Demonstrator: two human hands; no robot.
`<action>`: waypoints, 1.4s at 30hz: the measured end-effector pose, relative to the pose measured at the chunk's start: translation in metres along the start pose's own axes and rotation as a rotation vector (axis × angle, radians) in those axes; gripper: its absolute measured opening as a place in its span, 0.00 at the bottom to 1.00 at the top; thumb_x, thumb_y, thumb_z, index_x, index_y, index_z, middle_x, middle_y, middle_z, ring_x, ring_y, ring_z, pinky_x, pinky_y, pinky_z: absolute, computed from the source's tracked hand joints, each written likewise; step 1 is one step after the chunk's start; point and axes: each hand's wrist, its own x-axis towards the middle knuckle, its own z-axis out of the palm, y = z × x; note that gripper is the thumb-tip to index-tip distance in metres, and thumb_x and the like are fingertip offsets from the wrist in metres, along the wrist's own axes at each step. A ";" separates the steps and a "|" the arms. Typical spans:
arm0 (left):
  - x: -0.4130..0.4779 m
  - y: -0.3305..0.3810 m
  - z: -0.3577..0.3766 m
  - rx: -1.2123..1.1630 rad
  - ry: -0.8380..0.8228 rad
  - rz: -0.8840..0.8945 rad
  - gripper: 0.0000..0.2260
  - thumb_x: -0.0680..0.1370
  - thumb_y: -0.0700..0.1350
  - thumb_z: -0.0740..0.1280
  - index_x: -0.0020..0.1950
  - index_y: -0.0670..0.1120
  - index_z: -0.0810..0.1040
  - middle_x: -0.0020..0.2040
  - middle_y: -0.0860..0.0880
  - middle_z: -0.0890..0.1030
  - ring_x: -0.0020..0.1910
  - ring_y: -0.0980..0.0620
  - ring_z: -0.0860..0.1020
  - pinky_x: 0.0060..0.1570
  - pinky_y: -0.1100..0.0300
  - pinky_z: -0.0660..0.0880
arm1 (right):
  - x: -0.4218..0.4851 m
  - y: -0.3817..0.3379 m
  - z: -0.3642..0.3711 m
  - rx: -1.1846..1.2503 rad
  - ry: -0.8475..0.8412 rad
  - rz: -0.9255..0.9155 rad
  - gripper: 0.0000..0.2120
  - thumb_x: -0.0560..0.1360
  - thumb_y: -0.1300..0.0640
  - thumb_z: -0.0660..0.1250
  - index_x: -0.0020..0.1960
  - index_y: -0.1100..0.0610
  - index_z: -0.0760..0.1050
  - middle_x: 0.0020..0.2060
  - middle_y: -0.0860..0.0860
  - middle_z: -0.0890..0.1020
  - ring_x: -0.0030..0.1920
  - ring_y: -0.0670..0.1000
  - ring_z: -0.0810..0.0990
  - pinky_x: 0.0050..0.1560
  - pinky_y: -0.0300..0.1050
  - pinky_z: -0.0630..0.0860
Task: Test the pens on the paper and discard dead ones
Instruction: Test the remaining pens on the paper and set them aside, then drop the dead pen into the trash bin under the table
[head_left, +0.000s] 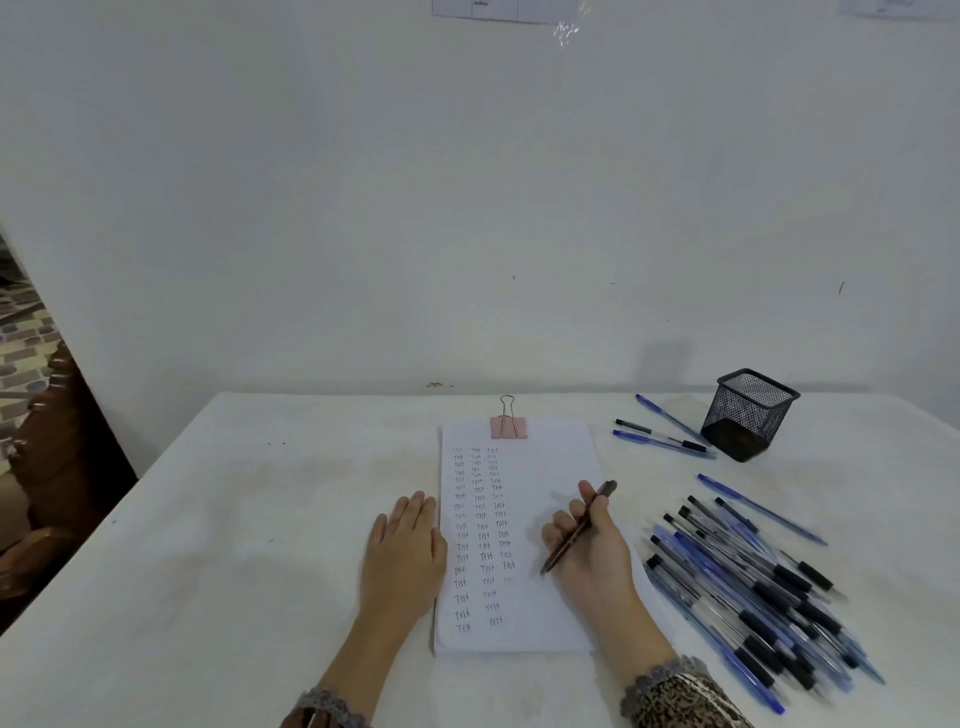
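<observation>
Over the paper's (553, 457) right half, the right hand (597, 551) grips a brown pen (577, 530), fingers curled round its barrel. The pen is slim and dark, and slants from its tip, low and left near the third column of "Test" words, up to its far-right end; whether the tip touches the sheet I cannot tell. At the paper's left edge the left hand (405, 545) lies flat, fingers straight. Right of the paper sits a pile of pens (753, 592).

Plain white wall (467, 208), white table (208, 545) against it, carved dark wooden furniture (57, 467) at left, patterned tiles (26, 338) behind
</observation>
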 end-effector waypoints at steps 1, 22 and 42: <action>0.000 0.000 0.000 0.009 -0.001 0.000 0.24 0.80 0.50 0.40 0.76 0.48 0.52 0.77 0.51 0.52 0.76 0.54 0.49 0.73 0.57 0.45 | 0.001 -0.001 -0.001 0.027 0.005 0.008 0.14 0.82 0.50 0.51 0.48 0.55 0.73 0.23 0.47 0.66 0.20 0.45 0.61 0.19 0.34 0.60; -0.010 0.013 -0.014 -0.284 0.099 0.017 0.19 0.81 0.41 0.54 0.72 0.45 0.65 0.73 0.49 0.64 0.72 0.53 0.62 0.71 0.58 0.55 | -0.007 -0.005 0.006 -0.333 -0.022 0.125 0.04 0.78 0.60 0.62 0.51 0.58 0.73 0.29 0.50 0.70 0.20 0.46 0.63 0.19 0.36 0.60; -0.108 0.148 0.019 -0.393 0.038 0.299 0.20 0.78 0.40 0.58 0.71 0.46 0.67 0.70 0.49 0.69 0.71 0.50 0.64 0.71 0.54 0.59 | -0.113 -0.068 -0.060 -0.657 -0.017 -0.145 0.07 0.80 0.59 0.60 0.55 0.56 0.75 0.35 0.52 0.76 0.27 0.50 0.73 0.27 0.42 0.71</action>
